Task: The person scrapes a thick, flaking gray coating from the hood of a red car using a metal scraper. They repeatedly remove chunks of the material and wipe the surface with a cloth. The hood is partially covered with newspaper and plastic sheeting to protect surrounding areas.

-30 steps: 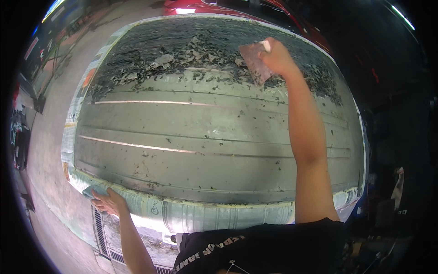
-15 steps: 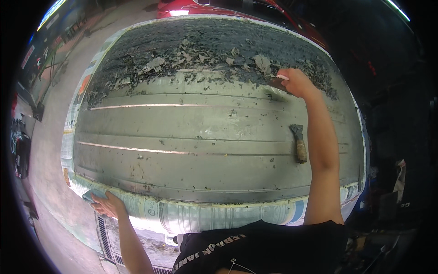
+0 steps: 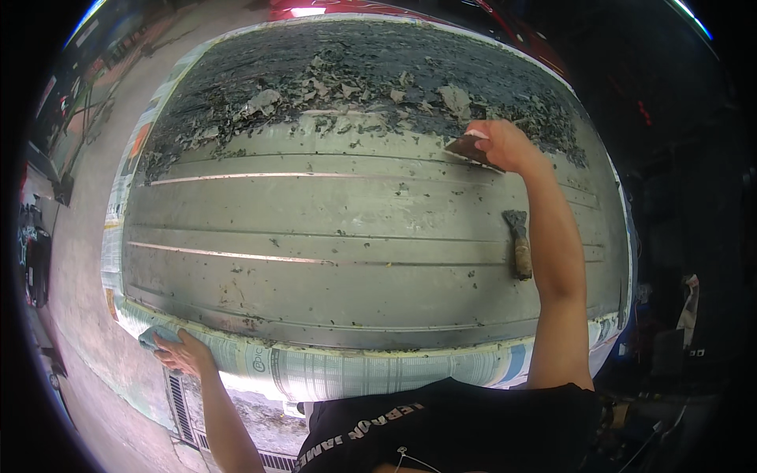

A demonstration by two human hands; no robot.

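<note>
My right hand [image 3: 505, 144] grips a flat scraper [image 3: 473, 150], its dark blade slanting left over the bare grey-green part of a vehicle roof [image 3: 315, 209]. Just beyond the blade lies a band of crumpled, flaking paint [image 3: 339, 94]. My left hand [image 3: 188, 355] rests at the near left edge of the roof, on the masking paper [image 3: 347, 374]; its fingers are bent over a bluish cloth-like wad [image 3: 158, 337]. A brush-shaped tool with a worn handle [image 3: 520, 252], its head caked in dark residue, lies on the roof beside my right forearm.
Dark, wrinkled coating [image 3: 260, 59] covers the far part of the roof. Small paint crumbs dot the bare metal between its raised ribs. Beyond the far edge stands a red car [image 3: 347, 9]. A floor grate [image 3: 180, 402] lies below my left arm.
My right hand has shifted slightly left, and the scraper blade now shows more fully, turned toward the left. The left hand has barely moved; the whole view has shifted slightly.
</note>
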